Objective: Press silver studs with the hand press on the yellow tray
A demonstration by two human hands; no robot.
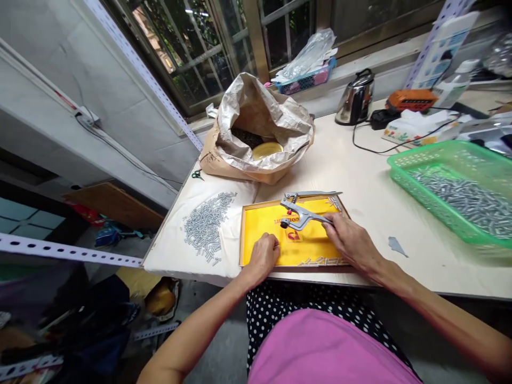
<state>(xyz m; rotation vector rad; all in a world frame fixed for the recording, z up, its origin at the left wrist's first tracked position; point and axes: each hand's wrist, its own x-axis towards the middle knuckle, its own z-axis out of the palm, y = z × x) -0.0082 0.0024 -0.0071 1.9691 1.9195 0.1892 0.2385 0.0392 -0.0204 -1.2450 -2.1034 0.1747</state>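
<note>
My right hand (pixel 351 240) grips one handle of grey metal hand pliers (pixel 304 217) with a spring and dark tips at the jaw end. The pliers are over a shallow tray (pixel 256 221) lined in yellow with red print. My left hand (pixel 264 255) is closed at the tray's near left part, fingers curled; whatever it may pinch is hidden. Small silvery metal pins (pixel 320 262) lie along the tray's near edge, and a few more sit in its far right corner. Left of the tray, a heap of similar pins (pixel 208 221) rests on a white cloth (pixel 164 248).
Behind the tray stands an open paper sack (pixel 240 170) with dark small pieces and a yellow dish (pixel 267 151). A green basket (pixel 424 197) of metal pins is at right. Farther back are a kettle (pixel 356 98), an orange battery pack (pixel 412 100) and small scissors (pixel 197 175) at left.
</note>
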